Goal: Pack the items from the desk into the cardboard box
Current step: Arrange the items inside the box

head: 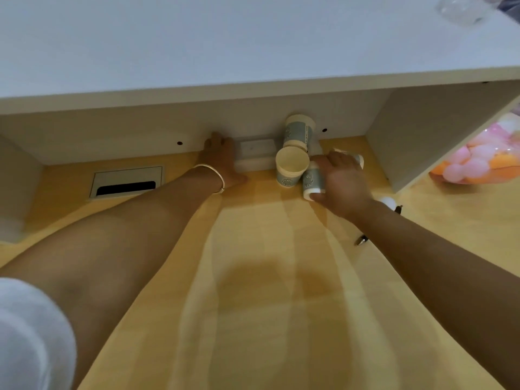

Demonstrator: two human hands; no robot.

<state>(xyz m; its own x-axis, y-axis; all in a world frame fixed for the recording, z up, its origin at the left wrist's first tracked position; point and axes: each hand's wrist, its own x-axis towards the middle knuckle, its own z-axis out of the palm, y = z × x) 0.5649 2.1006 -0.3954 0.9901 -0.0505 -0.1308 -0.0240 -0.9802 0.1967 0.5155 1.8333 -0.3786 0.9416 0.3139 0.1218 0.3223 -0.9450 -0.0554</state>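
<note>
A: Head view: where's the left hand point(221, 156)?
B: Stretched forward, fingers straight, flat on the desk point(253, 277) beside a white block point(257, 153).
A: The right hand point(342, 180)?
B: Curled round a paper cup point(312, 181) lying beside two other cups point(291, 167).

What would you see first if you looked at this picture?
Two bare arms stretch across the yellow desk toward the back, under a white shelf. The right hand grips a paper cup lying on its side, next to an upright cup and another tipped cup behind it. The left hand, with a gold bangle on its wrist, rests flat beside a small white box.
</note>
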